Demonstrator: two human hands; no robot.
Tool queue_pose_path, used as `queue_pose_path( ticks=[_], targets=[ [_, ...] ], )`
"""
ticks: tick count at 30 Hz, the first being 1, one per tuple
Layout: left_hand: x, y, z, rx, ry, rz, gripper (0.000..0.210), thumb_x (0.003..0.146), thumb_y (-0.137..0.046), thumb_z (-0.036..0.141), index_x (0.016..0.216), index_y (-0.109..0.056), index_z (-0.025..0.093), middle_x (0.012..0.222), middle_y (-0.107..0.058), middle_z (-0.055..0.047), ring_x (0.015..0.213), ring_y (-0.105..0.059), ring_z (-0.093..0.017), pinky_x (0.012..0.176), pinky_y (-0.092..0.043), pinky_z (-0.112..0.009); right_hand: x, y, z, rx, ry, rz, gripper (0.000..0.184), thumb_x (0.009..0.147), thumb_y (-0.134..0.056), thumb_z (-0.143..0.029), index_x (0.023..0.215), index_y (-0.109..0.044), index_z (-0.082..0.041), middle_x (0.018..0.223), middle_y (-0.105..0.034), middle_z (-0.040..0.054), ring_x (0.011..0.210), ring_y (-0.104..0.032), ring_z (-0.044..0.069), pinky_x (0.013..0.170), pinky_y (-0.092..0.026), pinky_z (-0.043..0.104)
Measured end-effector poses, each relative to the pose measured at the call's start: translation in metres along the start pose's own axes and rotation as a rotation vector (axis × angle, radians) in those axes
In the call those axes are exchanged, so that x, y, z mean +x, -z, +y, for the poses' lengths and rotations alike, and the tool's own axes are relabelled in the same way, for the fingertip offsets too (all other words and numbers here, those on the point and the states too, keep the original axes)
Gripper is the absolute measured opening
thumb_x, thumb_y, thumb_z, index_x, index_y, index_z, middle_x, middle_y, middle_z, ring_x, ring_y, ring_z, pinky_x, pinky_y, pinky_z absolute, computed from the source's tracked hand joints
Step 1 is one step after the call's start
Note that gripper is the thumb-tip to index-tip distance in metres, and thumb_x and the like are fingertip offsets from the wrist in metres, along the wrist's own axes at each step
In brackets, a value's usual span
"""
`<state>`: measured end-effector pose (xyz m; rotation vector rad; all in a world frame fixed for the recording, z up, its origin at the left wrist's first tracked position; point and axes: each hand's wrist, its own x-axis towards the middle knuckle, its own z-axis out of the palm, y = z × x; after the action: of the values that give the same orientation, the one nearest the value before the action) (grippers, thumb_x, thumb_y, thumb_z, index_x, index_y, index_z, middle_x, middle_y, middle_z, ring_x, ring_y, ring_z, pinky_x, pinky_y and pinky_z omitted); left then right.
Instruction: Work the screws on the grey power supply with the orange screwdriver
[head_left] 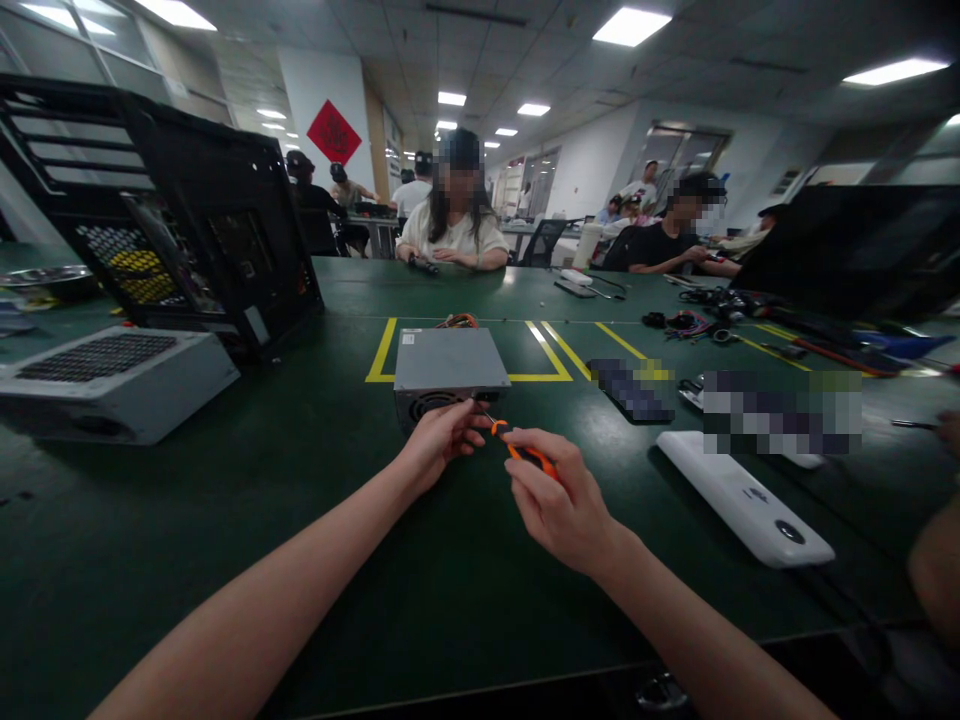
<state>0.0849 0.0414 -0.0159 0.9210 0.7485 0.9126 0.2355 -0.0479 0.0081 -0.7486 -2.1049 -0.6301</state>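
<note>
A grey computer power supply (pixel 451 360) sits on the green table, its fan grille side toward me and coloured cables bunched behind it. My right hand (pixel 559 490) is closed around the orange and black handle of a screwdriver (pixel 534 460). The shaft points up and left at the power supply's near face, close to its right corner. My left hand (pixel 442 440) is in front of the fan grille, fingers curled, with its fingertips pinched at the thin shaft near the tip. The exact spot where the tip meets the case is hidden by those fingers.
A second power supply (pixel 120 385) and an open black computer case (pixel 217 220) stand at left. To the right lie a white power bank (pixel 742 500), a blurred phone (pixel 630 390) and cables (pixel 694 325). Yellow tape (pixel 382 350) marks the table. A person (pixel 454 215) sits opposite.
</note>
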Motion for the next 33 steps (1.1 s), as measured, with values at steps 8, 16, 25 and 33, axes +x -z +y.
queue_pose_path(
  ticks=[8,16,25,33],
  targets=[
    [0.0023,-0.0006,-0.0007,-0.008,-0.003,0.010,0.021,0.075,-0.061,0.025,0.091,-0.063,0.012,0.076,-0.065,-0.006,0.053,-0.054,-0.004,0.043,-0.036,-0.011,-0.0044,-0.0025,-0.0015,-0.083,-0.060,0.020,0.034,0.073,-0.054,-0.006,0.103,-0.046,-0.021,0.108,-0.040,0.0090,0.099,-0.047,0.021,0.073,-0.053,0.034],
    [0.0007,0.0000,-0.0005,-0.043,0.035,-0.025,0.020,0.080,-0.052,0.024,0.091,-0.063,0.011,0.076,-0.066,-0.007,0.056,-0.058,-0.007,0.046,-0.040,-0.012,-0.0025,-0.0006,-0.0017,-0.127,-0.066,-0.004,0.027,0.075,-0.054,-0.010,0.100,-0.047,-0.020,0.097,-0.049,0.0078,0.094,-0.050,0.020,0.073,-0.052,0.036],
    [0.0017,0.0013,-0.0008,-0.069,0.052,-0.045,0.025,0.084,-0.045,0.026,0.091,-0.063,0.011,0.076,-0.066,-0.006,0.057,-0.058,-0.007,0.046,-0.040,-0.013,-0.0022,-0.0001,-0.0014,-0.136,-0.125,0.039,0.033,0.075,-0.054,-0.009,0.104,-0.045,-0.021,0.103,-0.044,0.0084,0.095,-0.049,0.020,0.072,-0.053,0.035],
    [0.0014,-0.0004,0.0008,-0.081,0.055,-0.027,0.027,0.086,-0.041,0.028,0.091,-0.062,0.011,0.074,-0.066,-0.006,0.056,-0.058,-0.007,0.045,-0.039,-0.014,-0.0053,-0.0005,-0.0001,-0.088,-0.100,0.016,0.036,0.072,-0.055,-0.006,0.105,-0.048,-0.019,0.104,-0.044,0.0091,0.095,-0.050,0.020,0.073,-0.052,0.033]
  ],
)
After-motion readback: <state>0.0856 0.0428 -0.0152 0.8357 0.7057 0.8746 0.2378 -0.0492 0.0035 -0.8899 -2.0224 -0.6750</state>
